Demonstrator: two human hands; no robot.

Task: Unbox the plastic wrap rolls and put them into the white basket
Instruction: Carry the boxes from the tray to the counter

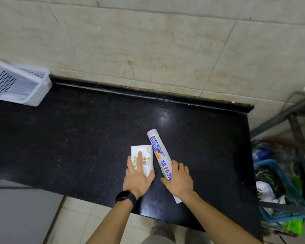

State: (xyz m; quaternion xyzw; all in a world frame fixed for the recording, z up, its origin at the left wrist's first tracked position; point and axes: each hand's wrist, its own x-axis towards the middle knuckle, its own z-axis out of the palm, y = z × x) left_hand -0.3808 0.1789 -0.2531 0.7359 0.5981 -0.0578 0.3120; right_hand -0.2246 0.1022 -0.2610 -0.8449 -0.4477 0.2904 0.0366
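Packages of plastic wrap lay just beside each other at six o'clock on the black counter (77, 138), close to its near edge, where we could reach both at once. Our left hand (138, 180) rested on the white box (145, 155) with fingers straight and flat and the thumb at the box's side. We judged this a steadying press, not a grasp. Our right hand (180, 180) lay over the lower part of the long printed package (158, 152), thumb on one side and fingers bent over the other, so it held the package. The package's far end pointed toward eleven o'clock and its near end showed below the wrist. Neither package looked opened, so we judged the unboxing barely begun. The white basket (40, 85) stood tilted at ten o'clock, well apart from both, and looked empty so far as we could see. A blue crate (264, 164) of odds and ends sat off the counter at four o'clock.
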